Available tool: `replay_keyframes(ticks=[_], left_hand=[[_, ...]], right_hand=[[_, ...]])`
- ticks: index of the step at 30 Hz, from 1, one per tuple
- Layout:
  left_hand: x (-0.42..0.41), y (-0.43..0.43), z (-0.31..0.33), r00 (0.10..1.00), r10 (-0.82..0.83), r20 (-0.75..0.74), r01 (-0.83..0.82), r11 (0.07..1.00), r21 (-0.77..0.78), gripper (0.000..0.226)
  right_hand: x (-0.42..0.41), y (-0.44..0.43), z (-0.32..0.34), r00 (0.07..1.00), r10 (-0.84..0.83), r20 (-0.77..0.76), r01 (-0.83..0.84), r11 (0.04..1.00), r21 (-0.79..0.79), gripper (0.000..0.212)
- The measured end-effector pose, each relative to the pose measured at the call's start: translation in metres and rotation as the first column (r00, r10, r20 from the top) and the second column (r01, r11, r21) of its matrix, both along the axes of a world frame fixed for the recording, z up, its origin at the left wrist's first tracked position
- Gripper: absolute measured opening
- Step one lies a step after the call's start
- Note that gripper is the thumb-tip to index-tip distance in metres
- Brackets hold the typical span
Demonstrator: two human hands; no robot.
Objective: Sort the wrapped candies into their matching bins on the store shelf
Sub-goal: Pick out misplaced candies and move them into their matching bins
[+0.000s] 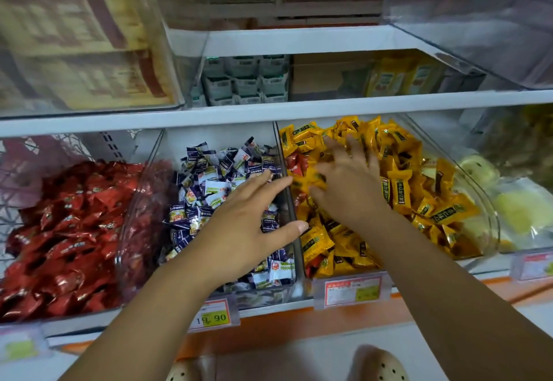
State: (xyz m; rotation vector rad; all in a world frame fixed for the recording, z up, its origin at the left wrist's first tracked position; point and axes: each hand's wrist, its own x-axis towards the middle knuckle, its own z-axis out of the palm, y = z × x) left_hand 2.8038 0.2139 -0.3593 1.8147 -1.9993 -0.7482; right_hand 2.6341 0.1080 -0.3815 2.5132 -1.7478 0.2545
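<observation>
1. L hand (239,225): palm down, fingers straight & close together, thumb stuck out wide. It holds nothing and hangs over the mid bin (269,293), above the blue-white candies (209,189).
2. Its fingertips reach the divider wall (291,201) btw mid bin & yellow bin (490,225). The thumb tip sits just over that edge.
3. R hand (350,183): palm down, fingers spread, blurred. It's low over the yellow candies (401,189) on that bin's left side. Can't tell if it touches them; no candy seen in it.
4. Hands are near each other, not touching.
5. Stray red wrappers (296,163) lie among the yellow, right by the divider, just left of my R fingers.
6. Red candies (65,231) fill the red bin (131,231), left of the mid bin; its curved clear wall is hard against the mid bin's side.
7. Room: open gap above all three bins up to the shelf board (269,111). The pile in the mid bin sits low, so its walls stand above it.
8. Outer edges: price tags (214,316) hang on the front lip. Pale packets (514,210) lie right of the yellow bin. Upper clear bins (89,51) overhang at top.
</observation>
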Motion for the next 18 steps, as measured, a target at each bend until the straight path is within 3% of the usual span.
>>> replay_keyframes(ticks=[6,10,11,16,18], left_hand=[[0.003,0.0,0.0,1.0,-0.003,0.003,0.003,1.0,0.013,0.078],[0.004,-0.001,0.0,1.0,-0.005,0.017,0.005,1.0,0.003,0.078],[0.003,-0.001,0.0,1.0,-0.003,0.018,0.003,1.0,0.002,0.078],[0.003,0.001,-0.002,1.0,0.009,0.004,-0.009,1.0,0.005,0.075],[0.004,0.002,-0.003,1.0,0.013,-0.004,-0.013,1.0,0.008,0.073]], right_hand=[[-0.011,-0.003,0.012,0.998,-0.056,0.037,0.055,0.998,0.027,0.043],[0.006,-0.01,0.017,0.984,0.139,0.109,-0.1,0.948,-0.302,0.02],[0.011,-0.012,0.015,0.979,0.176,0.1,-0.138,0.941,-0.31,0.019],[0.025,-0.021,-0.002,0.989,0.087,0.119,-0.082,0.996,-0.043,0.048],[0.028,-0.025,-0.002,0.997,0.055,0.057,-0.057,0.998,0.031,0.058]])
